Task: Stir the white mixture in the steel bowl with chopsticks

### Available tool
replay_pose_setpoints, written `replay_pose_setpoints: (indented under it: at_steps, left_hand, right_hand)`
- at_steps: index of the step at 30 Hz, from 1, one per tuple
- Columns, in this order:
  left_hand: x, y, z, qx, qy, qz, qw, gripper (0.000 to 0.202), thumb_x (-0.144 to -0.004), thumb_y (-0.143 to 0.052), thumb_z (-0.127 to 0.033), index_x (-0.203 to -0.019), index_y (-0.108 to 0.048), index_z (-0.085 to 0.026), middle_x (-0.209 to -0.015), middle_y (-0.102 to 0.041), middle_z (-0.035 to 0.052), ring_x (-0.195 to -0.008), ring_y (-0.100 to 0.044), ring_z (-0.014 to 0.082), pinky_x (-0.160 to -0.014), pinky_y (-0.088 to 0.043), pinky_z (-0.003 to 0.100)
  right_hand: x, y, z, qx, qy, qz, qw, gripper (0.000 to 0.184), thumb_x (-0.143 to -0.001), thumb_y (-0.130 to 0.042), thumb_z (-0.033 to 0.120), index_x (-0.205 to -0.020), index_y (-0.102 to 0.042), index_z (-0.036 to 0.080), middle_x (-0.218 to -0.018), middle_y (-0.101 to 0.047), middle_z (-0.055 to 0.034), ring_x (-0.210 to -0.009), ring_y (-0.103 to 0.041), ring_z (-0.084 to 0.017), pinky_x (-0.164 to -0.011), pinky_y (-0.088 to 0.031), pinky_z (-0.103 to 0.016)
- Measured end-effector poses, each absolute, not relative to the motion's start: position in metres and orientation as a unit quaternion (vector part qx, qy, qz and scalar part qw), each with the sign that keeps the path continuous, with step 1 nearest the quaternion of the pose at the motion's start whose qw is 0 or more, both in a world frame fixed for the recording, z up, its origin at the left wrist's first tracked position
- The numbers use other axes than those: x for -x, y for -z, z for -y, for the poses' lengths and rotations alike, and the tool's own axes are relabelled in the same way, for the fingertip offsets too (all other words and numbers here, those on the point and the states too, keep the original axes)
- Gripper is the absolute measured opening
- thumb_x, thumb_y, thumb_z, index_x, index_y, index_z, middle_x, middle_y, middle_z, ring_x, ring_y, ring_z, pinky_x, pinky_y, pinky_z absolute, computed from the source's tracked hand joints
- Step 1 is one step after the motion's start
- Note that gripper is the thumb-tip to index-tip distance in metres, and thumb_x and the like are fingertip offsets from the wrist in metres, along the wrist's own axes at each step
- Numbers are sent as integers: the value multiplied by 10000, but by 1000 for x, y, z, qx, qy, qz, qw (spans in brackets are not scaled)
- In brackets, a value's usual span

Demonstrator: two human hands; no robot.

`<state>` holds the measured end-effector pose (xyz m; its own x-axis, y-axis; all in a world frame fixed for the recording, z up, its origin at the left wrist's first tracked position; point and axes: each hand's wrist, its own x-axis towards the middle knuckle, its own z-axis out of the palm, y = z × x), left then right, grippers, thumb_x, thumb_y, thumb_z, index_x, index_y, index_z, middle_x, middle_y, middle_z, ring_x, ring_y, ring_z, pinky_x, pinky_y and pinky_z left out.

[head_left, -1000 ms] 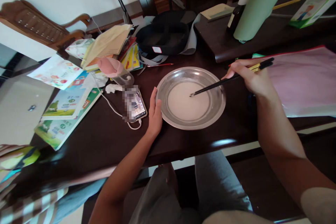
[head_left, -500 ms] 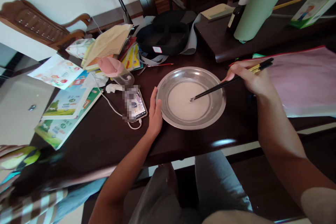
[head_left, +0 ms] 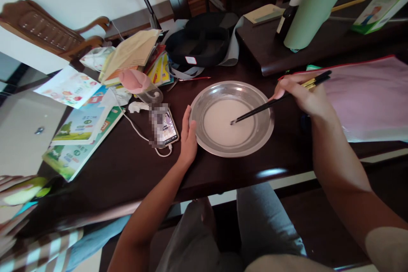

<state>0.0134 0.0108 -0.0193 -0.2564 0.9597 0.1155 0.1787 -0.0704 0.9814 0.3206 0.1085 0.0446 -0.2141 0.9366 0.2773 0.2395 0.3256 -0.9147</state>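
A round metal plate [head_left: 266, 131] holding a pale white liquid [head_left: 228, 123] sits on the dark wooden table [head_left: 127, 165]. My left hand [head_left: 188, 138] rests against the plate's left rim, fingers together and stretched upward. My right hand [head_left: 302, 91] is closed on a pair of dark chopsticks [head_left: 261, 108] with yellow tops. Their tips dip into the liquid near the plate's middle.
A phone [head_left: 165, 129] on a white cable lies left of the plate, beside a pink-capped bottle [head_left: 140, 85] and several picture books [head_left: 79, 127]. A black bag [head_left: 200, 42] sits behind. A pink folder [head_left: 366, 97] lies at right, a green cylinder [head_left: 314, 4] beyond. A person's striped sleeve [head_left: 32, 250] shows at lower left.
The chopstick tips have shifted slightly within the liquid. My left hand stays on the rim. The striped sleeve at lower left has moved a little.
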Motion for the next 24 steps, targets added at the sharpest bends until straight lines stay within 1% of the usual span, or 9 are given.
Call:
replay_pose_setpoints:
  at_steps: [3, 5, 7, 12, 15, 17, 19, 21, 24]
  left_hand:
    - [-14, 21, -11, -490, -546, -574, 364, 628, -945, -518, -596, -1498, -447, -306, -1656, -365, 37, -1556, -286, 233, -1293, -206, 407]
    - [-14, 21, -11, -487, -549, -570, 369, 620, -947, -517, -590, -1498, -443, -315, -1659, -359, 33, -1555, -290, 232, -1291, -212, 409]
    - [-14, 21, -11, -486, -549, -569, 372, 618, -948, -515, -589, -1498, -440, -317, -1660, -358, 34, -1555, -290, 235, -1290, -218, 412]
    - [-14, 20, -11, -487, -549, -569, 371, 631, -942, -516, -601, -1497, -445, -307, -1653, -370, 43, -1550, -302, 240, -1285, -233, 403]
    - [-14, 20, -11, -488, -544, -576, 367, 627, -940, -518, -603, -1492, -452, -313, -1649, -379, 34, -1554, -291, 243, -1288, -225, 406]
    - [-15, 19, -11, -487, -544, -577, 365, 628, -938, -521, -604, -1490, -455, -312, -1652, -373, 34, -1556, -286, 244, -1289, -222, 406]
    - [-15, 19, -12, -488, -545, -576, 365, 628, -940, -520, -600, -1492, -453, -309, -1657, -363, 36, -1556, -287, 244, -1289, -222, 405]
    - [-15, 19, -12, -488, -545, -574, 367, 628, -943, -518, -595, -1497, -448, -307, -1659, -358, 39, -1553, -296, 244, -1288, -224, 407]
    - [-15, 19, -11, -488, -546, -573, 368, 631, -942, -518, -600, -1496, -448, -308, -1655, -367, 41, -1549, -305, 244, -1287, -229, 413]
  right_hand:
    - [-314, -47, -103, 412, -403, 725, 377, 325, -896, -647, 459, -698, -751, 224, -757, -776, -30, -736, -682, -179, -720, -481, -312]
    - [-310, -48, -101, 411, -397, 740, 355, 299, -890, -655, 464, -756, -763, 219, -824, -796, -36, -788, -689, -182, -716, -473, -301]
    - [-309, -47, -103, 426, -376, 731, 377, 292, -886, -661, 461, -752, -759, 221, -824, -794, -32, -783, -683, -180, -716, -468, -299]
    - [-320, -44, -109, 435, -370, 669, 476, 342, -885, -665, 425, -612, -720, 227, -659, -729, -18, -657, -655, -173, -709, -475, -318]
    - [-318, -46, -106, 409, -404, 694, 433, 350, -896, -649, 427, -618, -726, 228, -672, -737, -20, -673, -668, -172, -716, -481, -313]
    - [-313, -48, -102, 407, -405, 723, 384, 308, -894, -653, 432, -685, -751, 229, -737, -768, -23, -728, -683, -173, -719, -480, -299]
    - [-309, -49, -101, 410, -394, 738, 362, 270, -883, -665, 441, -742, -765, 234, -800, -787, -23, -771, -687, -174, -715, -477, -291]
    - [-309, -48, -103, 418, -382, 729, 384, 269, -883, -666, 439, -737, -760, 234, -817, -789, -26, -780, -685, -176, -725, -477, -296]
    - [-317, -47, -108, 430, -367, 684, 461, 323, -894, -658, 418, -641, -731, 231, -709, -752, -21, -713, -669, -175, -744, -479, -318]
